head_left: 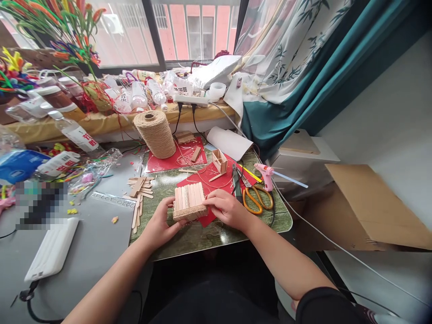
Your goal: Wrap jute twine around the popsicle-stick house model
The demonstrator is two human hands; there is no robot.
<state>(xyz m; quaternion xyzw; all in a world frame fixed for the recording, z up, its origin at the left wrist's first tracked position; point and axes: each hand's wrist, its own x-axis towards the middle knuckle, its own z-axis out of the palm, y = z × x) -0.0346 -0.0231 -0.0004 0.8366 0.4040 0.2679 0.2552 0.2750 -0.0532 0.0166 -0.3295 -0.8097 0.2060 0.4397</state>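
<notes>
Between my hands is a small box of wooden craft sticks, its side wrapped in twine, held tilted above the green table. My left hand grips its left side and lower edge, thumb along the bottom. The fingers of my right hand pinch the box's right edge. Behind it, a smaller open stick box stands on a red sheet. Loose craft sticks lie in a pile to the left. A big twine spool stands farther back.
Orange-handled scissors, a dark-handled tool and a pink glue gun lie on the right, with a cord trailing off the table. A white power strip and plastic bottles crowd the sill. Cardboard boxes stand at right.
</notes>
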